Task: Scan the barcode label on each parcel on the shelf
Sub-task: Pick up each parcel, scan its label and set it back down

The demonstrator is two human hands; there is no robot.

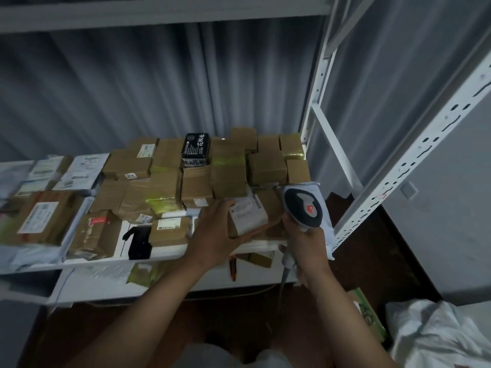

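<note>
- My left hand (212, 235) grips a labelled parcel (248, 217) at the shelf (87, 264) front edge.
- My right hand (308, 245) holds the scanner (303, 205) just beside it.
- Next, I judge: aim at the label (245, 208).

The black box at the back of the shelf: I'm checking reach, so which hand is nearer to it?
Left. The left hand grips a labelled parcel just in front of the black box; the right hand, holding the scanner, is farther right.
</note>
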